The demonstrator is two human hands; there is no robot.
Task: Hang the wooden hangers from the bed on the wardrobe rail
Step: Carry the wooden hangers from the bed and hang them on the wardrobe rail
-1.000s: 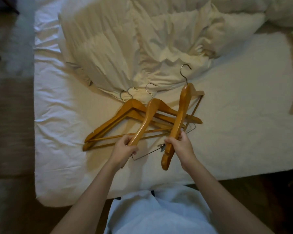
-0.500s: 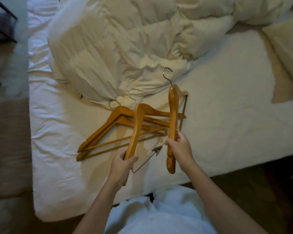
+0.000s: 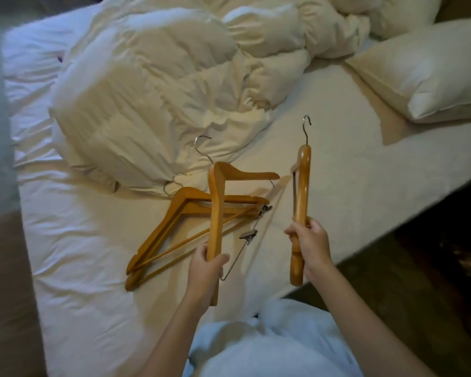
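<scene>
My left hand (image 3: 206, 263) grips one arm of a wooden hanger (image 3: 215, 210) that has a metal clip bar, lifted above the white bed sheet (image 3: 74, 240). Gripped in my right hand (image 3: 312, 244) is a second wooden hanger (image 3: 301, 191), held edge-on with its metal hook pointing away from me. Two more wooden hangers (image 3: 169, 227) lie stacked flat on the sheet just left of my left hand, their hooks toward the duvet. No wardrobe rail is in view.
A crumpled cream duvet (image 3: 174, 85) fills the back of the bed. A white pillow (image 3: 430, 74) lies at the far right. The mattress edge runs diagonally on the right, with dark floor (image 3: 419, 281) beyond it. Brown floor borders the bed on the left.
Both hands have lifted their hangers off the pile and drawn them apart; the right one moved right. The view shifted, bringing the pillow in.
</scene>
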